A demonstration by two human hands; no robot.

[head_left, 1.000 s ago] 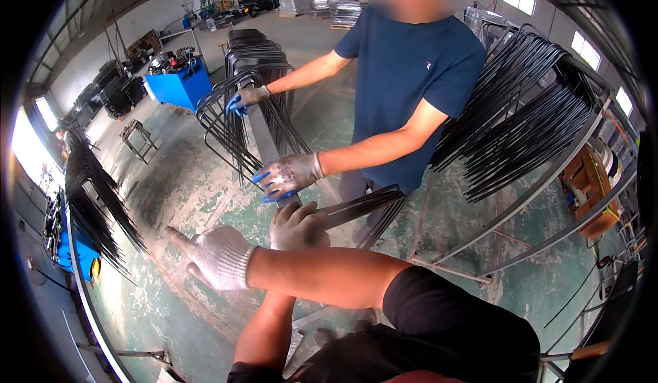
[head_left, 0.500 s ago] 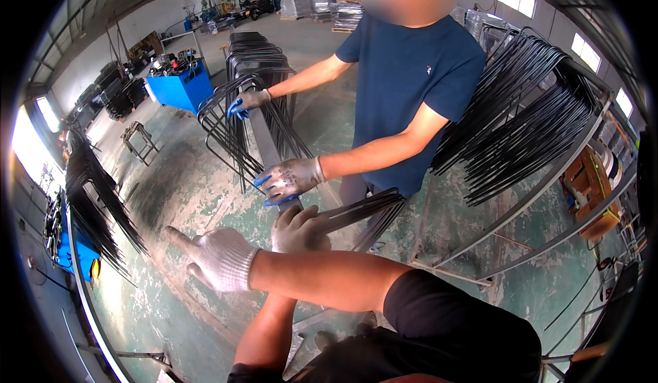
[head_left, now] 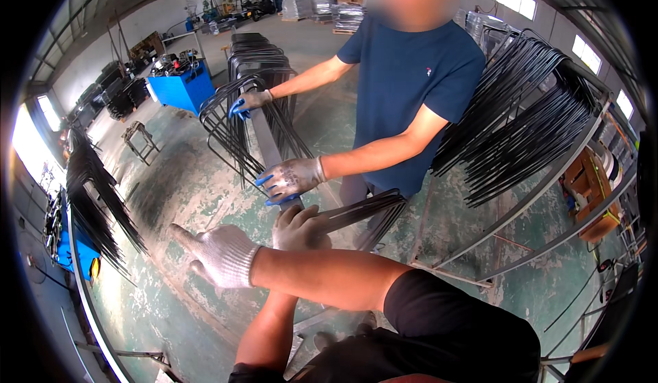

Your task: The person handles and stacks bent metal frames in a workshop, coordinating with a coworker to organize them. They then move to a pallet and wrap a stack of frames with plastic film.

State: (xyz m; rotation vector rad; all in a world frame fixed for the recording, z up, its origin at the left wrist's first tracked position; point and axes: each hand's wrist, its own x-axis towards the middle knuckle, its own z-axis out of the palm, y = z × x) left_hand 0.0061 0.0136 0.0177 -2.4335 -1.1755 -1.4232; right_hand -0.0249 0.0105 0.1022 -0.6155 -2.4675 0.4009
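My right hand [head_left: 221, 254], in a white knit glove, reaches across to the left over my left forearm. Its index finger points out, the thumb is apart, and it holds nothing. Beyond the crossing, my left hand [head_left: 300, 229], gloved too, lies with curled fingers on a bundle of black bent rods [head_left: 367, 208] at the near end of a grey metal beam [head_left: 267, 140]. Parts of its grip are hidden. A co-worker in a dark blue shirt [head_left: 418, 88] faces me, with one gloved hand [head_left: 291, 179] on the beam and the other [head_left: 250, 102] by the rods farther along.
More black bent rods [head_left: 257, 57] hang over the beam's far part. A large rack of rods [head_left: 528, 109] stands at right, another bunch [head_left: 99, 191] hangs at left. A blue bin [head_left: 181, 87], a small metal stand [head_left: 140, 142] and a cardboard box [head_left: 591, 194] are around.
My pointing right hand has shifted very slightly to the right and up. My left hand and the co-worker's hands stay in nearly the same places.
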